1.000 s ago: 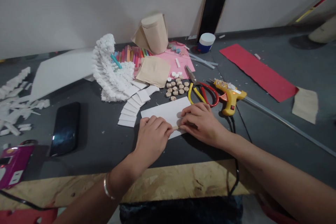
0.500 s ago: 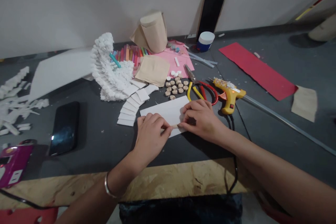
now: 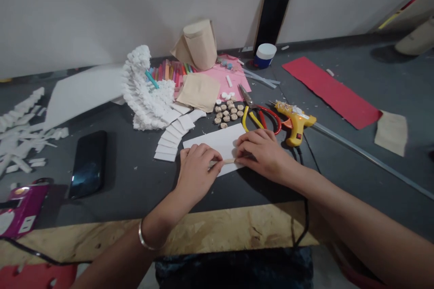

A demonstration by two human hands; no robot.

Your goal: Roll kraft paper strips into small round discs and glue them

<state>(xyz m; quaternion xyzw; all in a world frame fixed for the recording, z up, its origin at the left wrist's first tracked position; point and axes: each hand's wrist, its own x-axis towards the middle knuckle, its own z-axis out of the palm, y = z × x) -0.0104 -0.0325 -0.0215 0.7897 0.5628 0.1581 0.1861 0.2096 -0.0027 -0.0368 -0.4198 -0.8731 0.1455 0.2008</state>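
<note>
A thin tan strip of rolled paper (image 3: 229,160) is pinched at its two ends, over a white card (image 3: 212,140) lying on the dark table. My left hand (image 3: 200,167) is closed on the left end, thumb against fingers. At the other end, my right hand (image 3: 262,153) grips the strip in the same way. Just beyond the card lie several small tan paper rolls (image 3: 228,111). Scissors (image 3: 261,110) with red and yellow handles rest beside my right hand, close to a yellow hot glue gun (image 3: 296,124).
A white ruffled paper piece (image 3: 145,95) stands behind folded white cards (image 3: 171,140). Tan paper (image 3: 200,91), a tan roll (image 3: 200,45) and a blue jar (image 3: 265,56) are farther back. A black phone (image 3: 88,162) lies left; red paper (image 3: 332,92) and a glue stick (image 3: 373,158) lie right.
The tan strip shows more plainly between my fingertips, which are slightly farther apart. Both hands stay over the white card. The whole view has shifted slightly.
</note>
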